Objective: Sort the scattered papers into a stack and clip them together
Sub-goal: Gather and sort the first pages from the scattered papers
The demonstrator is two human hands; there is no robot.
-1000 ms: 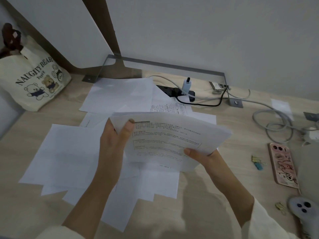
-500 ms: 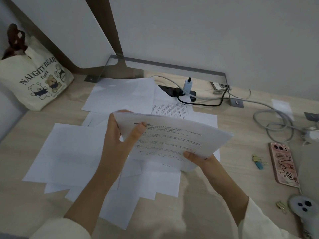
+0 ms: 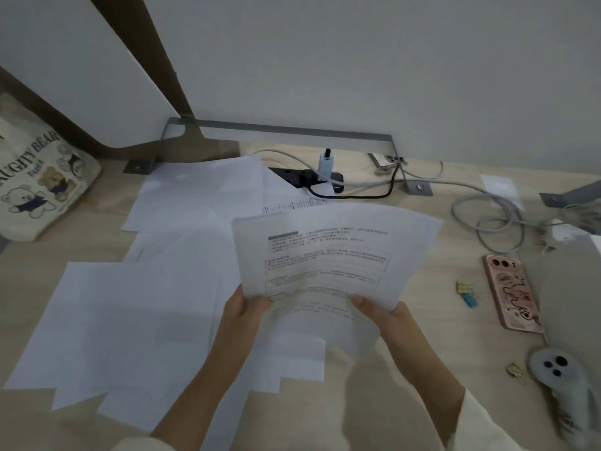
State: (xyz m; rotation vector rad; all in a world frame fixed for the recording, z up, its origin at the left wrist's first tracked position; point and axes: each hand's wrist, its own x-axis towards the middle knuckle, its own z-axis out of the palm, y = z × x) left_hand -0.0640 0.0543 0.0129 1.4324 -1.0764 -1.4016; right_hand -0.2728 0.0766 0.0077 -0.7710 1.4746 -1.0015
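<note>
Above the desk [image 3: 455, 320], left hand [image 3: 244, 312] and right hand [image 3: 387, 317] pinch the fanned printed papers [image 3: 331, 252].

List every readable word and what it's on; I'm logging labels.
"UGHTY BEAR": on the bag, first letters cut off at the frame edge.
Smaller line below it: too blurred.
Print on the held paper: too small to read.
Print on the desk paper behind it: too small.

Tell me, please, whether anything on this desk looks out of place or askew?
Yes: loose sheets lie overlapping at odd angles on the desk, and one at the back covers part of the power strip.
</note>
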